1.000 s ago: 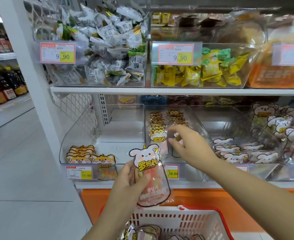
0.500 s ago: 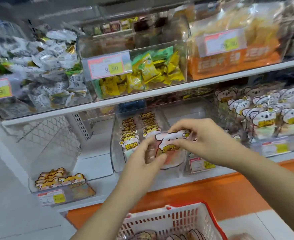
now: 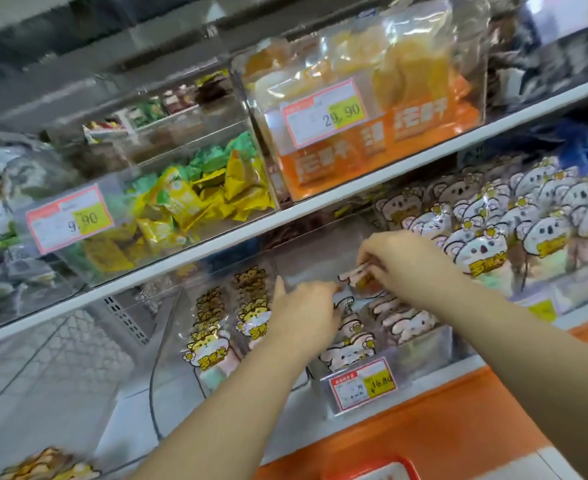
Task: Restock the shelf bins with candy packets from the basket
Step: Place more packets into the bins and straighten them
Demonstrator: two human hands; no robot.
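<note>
The candy packet (image 3: 356, 277) has changed hands and place. A second ago the left hand held it up alone just above the basket, half a second ago both hands had it in front of the shelf, and now the right hand (image 3: 408, 263) has it. That grip is a narrow pinch of thumb and fingertips on the packet's upper edge. The packet hangs tilted over the back half of the clear bin (image 3: 453, 341) on the lower shelf (image 3: 472, 362), above the row of white-and-pink packets (image 3: 407, 322) already lying there. The left hand (image 3: 303, 313) has followed it in and reaches forward over the bin's near corner toward the packet's lower end. Whether that grip pinches the packet or only steadies it I cannot tell (the back of the hand hides the fingers, and the frame is blurred). The view has swung right as well, so the basket (image 3: 382, 467) shows only as a strip of red rim at the bottom edge. For the task, this means the carry is done and the packet looks to be at the point of placing, in the bin behind the 16.80 price tag (image 3: 362, 382), not the hamster packets' bin (image 3: 209, 344) just to its left. It probably needs lowering in behind the row without toppling it. The basket held more packets a second ago, so the restocking looks far from finished.
</note>
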